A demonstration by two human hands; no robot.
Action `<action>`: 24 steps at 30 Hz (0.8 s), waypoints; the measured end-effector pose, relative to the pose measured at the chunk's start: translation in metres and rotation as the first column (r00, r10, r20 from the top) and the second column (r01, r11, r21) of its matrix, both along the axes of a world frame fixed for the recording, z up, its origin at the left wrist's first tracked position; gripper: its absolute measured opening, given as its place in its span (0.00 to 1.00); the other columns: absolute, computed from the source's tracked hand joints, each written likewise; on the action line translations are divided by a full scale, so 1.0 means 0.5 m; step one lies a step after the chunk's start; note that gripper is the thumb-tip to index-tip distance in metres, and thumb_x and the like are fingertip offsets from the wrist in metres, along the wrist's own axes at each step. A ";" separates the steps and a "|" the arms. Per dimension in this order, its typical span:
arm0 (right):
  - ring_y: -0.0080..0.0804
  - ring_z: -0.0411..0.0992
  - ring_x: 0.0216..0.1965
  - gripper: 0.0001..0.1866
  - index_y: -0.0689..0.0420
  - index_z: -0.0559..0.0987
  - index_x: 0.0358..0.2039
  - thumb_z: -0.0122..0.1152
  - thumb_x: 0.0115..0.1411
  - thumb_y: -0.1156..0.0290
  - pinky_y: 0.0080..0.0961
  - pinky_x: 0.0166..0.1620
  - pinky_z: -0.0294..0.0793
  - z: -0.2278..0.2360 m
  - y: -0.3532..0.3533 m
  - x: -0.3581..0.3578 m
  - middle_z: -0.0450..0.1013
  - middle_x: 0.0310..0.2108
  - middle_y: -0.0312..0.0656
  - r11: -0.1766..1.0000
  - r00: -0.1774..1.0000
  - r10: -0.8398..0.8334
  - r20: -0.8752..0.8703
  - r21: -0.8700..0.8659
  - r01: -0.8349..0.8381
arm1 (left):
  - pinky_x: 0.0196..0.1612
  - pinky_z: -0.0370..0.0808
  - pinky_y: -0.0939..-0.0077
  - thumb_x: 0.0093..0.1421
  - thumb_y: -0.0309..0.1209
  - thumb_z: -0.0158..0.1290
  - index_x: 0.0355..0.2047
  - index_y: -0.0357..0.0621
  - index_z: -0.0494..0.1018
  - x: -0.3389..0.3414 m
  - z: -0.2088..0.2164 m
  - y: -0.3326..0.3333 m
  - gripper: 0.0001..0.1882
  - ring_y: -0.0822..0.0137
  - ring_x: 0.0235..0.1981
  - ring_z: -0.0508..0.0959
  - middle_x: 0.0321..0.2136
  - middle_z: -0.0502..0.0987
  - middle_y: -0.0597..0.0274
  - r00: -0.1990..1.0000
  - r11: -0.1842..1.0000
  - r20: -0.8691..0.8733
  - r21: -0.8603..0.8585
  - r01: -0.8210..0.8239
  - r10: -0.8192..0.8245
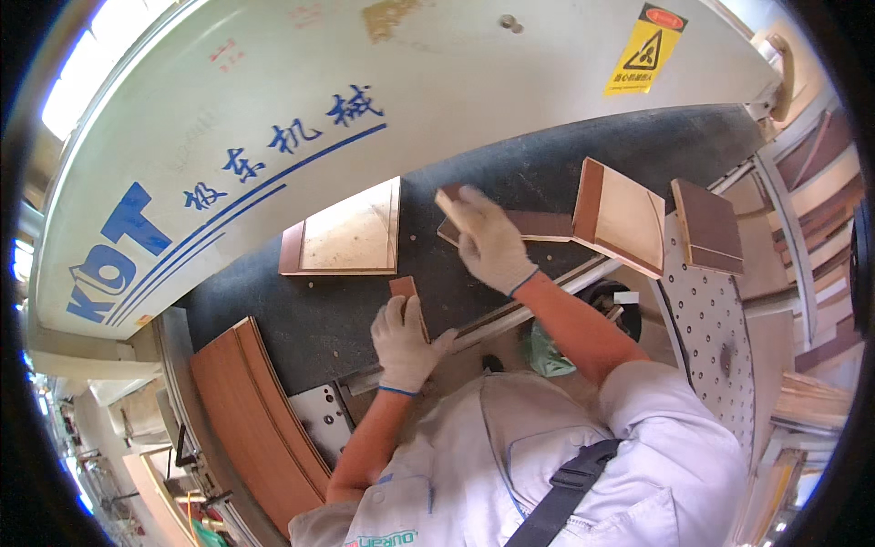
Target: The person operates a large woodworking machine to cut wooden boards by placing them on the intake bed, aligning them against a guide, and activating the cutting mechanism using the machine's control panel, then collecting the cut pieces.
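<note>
My right hand, in a whitish work glove, grips a small wooden block with a pale edge and a brown face, blurred by motion. My left hand, gloved the same way, has its fingers over a narrow reddish-brown wooden strip, with the thumb out to the right. The strip's lower part shows between fingers and thumb. Behind my right wrist a dark brown board lies on the black machine bed. Its right end meets a pale panel with a brown edge band.
Another pale panel lies against the large white machine housing. A brown panel rests at the right, by a perforated metal plate. Long reddish boards stand left of me. A bin with a green bag sits below the bed's near edge.
</note>
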State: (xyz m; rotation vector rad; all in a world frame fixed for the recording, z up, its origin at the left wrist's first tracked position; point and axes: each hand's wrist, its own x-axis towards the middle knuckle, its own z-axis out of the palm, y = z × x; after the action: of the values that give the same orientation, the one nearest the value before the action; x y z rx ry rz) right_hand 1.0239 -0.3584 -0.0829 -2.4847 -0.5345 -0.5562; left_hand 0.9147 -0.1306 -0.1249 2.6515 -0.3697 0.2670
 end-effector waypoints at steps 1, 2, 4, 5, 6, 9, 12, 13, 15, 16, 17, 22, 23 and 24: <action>0.59 0.66 0.64 0.33 0.61 0.66 0.66 0.57 0.58 0.77 0.47 0.66 0.67 -0.012 -0.011 0.005 0.65 0.65 0.58 1.000 1.000 0.005 -0.007 0.016 -0.004 | 0.61 0.68 0.46 0.52 0.43 0.69 0.58 0.40 0.72 -0.015 -0.004 -0.021 0.37 0.40 0.59 0.70 0.58 0.69 0.43 0.998 0.999 -0.038 0.015 -0.044 0.045; 0.59 0.65 0.65 0.35 0.60 0.64 0.68 0.57 0.58 0.77 0.47 0.67 0.66 -0.026 -0.028 0.017 0.63 0.66 0.58 0.999 1.000 -0.003 -0.009 0.035 0.003 | 0.61 0.70 0.48 0.53 0.40 0.68 0.58 0.38 0.72 -0.013 -0.015 -0.032 0.35 0.40 0.59 0.71 0.58 0.70 0.43 0.993 0.992 0.002 -0.045 -0.115 0.115; 0.60 0.67 0.62 0.37 0.55 0.65 0.68 0.60 0.57 0.76 0.47 0.63 0.71 -0.085 -0.045 0.051 0.60 0.67 0.58 0.999 0.999 0.039 0.021 -0.012 -0.038 | 0.59 0.72 0.51 0.55 0.35 0.66 0.58 0.36 0.71 -0.012 -0.051 -0.059 0.32 0.39 0.57 0.72 0.57 0.71 0.43 0.967 0.956 0.058 -0.177 -0.233 0.247; 0.60 0.69 0.60 0.36 0.54 0.65 0.67 0.61 0.56 0.75 0.47 0.60 0.73 -0.077 -0.030 0.066 0.63 0.64 0.57 0.996 0.993 0.041 -0.109 -0.072 -0.049 | 0.60 0.72 0.53 0.56 0.33 0.64 0.59 0.35 0.70 -0.006 -0.056 -0.065 0.32 0.40 0.57 0.73 0.57 0.71 0.42 0.960 0.935 0.027 -0.236 -0.264 0.278; 0.59 0.70 0.58 0.36 0.54 0.66 0.66 0.62 0.56 0.74 0.47 0.58 0.74 -0.048 -0.010 0.072 0.65 0.61 0.57 0.989 0.969 0.041 -0.242 -0.128 -0.074 | 0.60 0.72 0.55 0.57 0.31 0.63 0.60 0.34 0.70 0.000 -0.053 -0.067 0.31 0.41 0.57 0.73 0.57 0.72 0.41 0.951 0.909 -0.009 -0.291 -0.299 0.310; 0.57 0.74 0.51 0.33 0.54 0.68 0.63 0.64 0.56 0.70 0.46 0.52 0.78 -0.044 0.001 0.050 0.71 0.52 0.55 0.978 0.938 0.055 -0.342 -0.171 -0.119 | 0.61 0.72 0.60 0.61 0.32 0.60 0.60 0.30 0.71 0.028 -0.058 -0.082 0.28 0.49 0.55 0.78 0.54 0.76 0.41 0.915 0.795 -0.150 -0.456 -0.401 0.375; 0.55 0.76 0.48 0.31 0.56 0.67 0.65 0.61 0.62 0.66 0.46 0.50 0.80 -0.061 -0.038 -0.034 0.73 0.51 0.57 0.984 0.899 0.113 -0.423 0.173 -0.042 | 0.60 0.73 0.64 0.61 0.32 0.61 0.59 0.26 0.71 0.029 -0.061 -0.106 0.29 0.56 0.54 0.78 0.54 0.78 0.43 0.897 0.658 -0.282 -0.610 -0.442 0.342; 0.54 0.76 0.49 0.32 0.56 0.66 0.66 0.61 0.63 0.64 0.44 0.52 0.80 -0.096 -0.064 -0.087 0.72 0.53 0.58 0.949 0.940 0.124 -0.317 0.314 -0.019 | 0.60 0.73 0.64 0.60 0.31 0.62 0.59 0.26 0.71 0.031 -0.067 -0.122 0.30 0.57 0.54 0.78 0.53 0.78 0.44 0.905 0.703 -0.263 -0.571 -0.425 0.334; 0.54 0.75 0.52 0.31 0.54 0.68 0.65 0.62 0.63 0.62 0.43 0.54 0.79 -0.111 -0.129 -0.235 0.72 0.53 0.57 0.865 0.949 0.081 -0.305 0.494 0.086 | 0.61 0.73 0.62 0.59 0.30 0.63 0.59 0.28 0.71 0.032 -0.074 -0.134 0.30 0.53 0.55 0.78 0.54 0.78 0.44 0.934 0.838 -0.144 -0.413 -0.357 0.327; 0.55 0.74 0.53 0.31 0.53 0.69 0.65 0.62 0.63 0.62 0.44 0.55 0.78 -0.124 -0.170 -0.308 0.72 0.54 0.56 0.895 0.932 0.046 -0.360 0.430 0.122 | 0.62 0.72 0.61 0.60 0.29 0.62 0.59 0.28 0.72 0.029 -0.062 -0.145 0.28 0.52 0.56 0.78 0.56 0.77 0.44 0.930 0.795 -0.195 -0.483 -0.367 0.311; 0.56 0.74 0.54 0.30 0.53 0.70 0.65 0.63 0.63 0.61 0.44 0.56 0.77 -0.120 -0.227 -0.361 0.72 0.55 0.56 0.924 0.926 0.010 -0.378 0.358 0.137 | 0.61 0.73 0.61 0.62 0.27 0.60 0.59 0.28 0.72 0.045 -0.081 -0.130 0.26 0.53 0.56 0.78 0.57 0.76 0.43 0.946 0.821 -0.147 -0.471 -0.323 0.288; 0.51 0.72 0.61 0.29 0.56 0.69 0.67 0.60 0.67 0.66 0.41 0.62 0.74 -0.289 -0.461 -0.582 0.71 0.61 0.53 0.653 0.557 -0.463 -0.689 0.160 0.741 | 0.62 0.72 0.62 0.63 0.28 0.60 0.59 0.30 0.73 0.078 -0.008 -0.217 0.25 0.52 0.57 0.77 0.56 0.77 0.43 0.964 0.874 -0.200 -0.421 -0.244 0.173; 0.49 0.68 0.64 0.31 0.61 0.68 0.67 0.63 0.65 0.68 0.41 0.65 0.70 -0.247 -0.494 -0.579 0.68 0.63 0.55 0.531 0.452 -0.378 -0.808 0.211 0.821 | 0.61 0.73 0.62 0.63 0.29 0.60 0.58 0.31 0.74 0.091 -0.008 -0.217 0.24 0.53 0.56 0.78 0.55 0.77 0.44 0.980 0.936 -0.106 -0.297 -0.190 0.165; 0.49 0.66 0.66 0.34 0.60 0.67 0.68 0.66 0.63 0.69 0.39 0.68 0.68 -0.244 -0.536 -0.585 0.64 0.66 0.55 0.572 0.447 -0.496 -0.744 0.107 0.813 | 0.60 0.74 0.62 0.63 0.30 0.60 0.56 0.32 0.75 0.106 -0.019 -0.223 0.23 0.54 0.55 0.79 0.55 0.78 0.44 0.993 0.953 -0.030 -0.277 -0.120 0.116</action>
State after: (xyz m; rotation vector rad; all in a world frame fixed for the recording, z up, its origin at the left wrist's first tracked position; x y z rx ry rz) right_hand 0.7314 -0.6262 -0.2048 -2.1106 0.8656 -0.0181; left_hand 0.9678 -0.2422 -0.1344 2.3982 -0.1551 0.3144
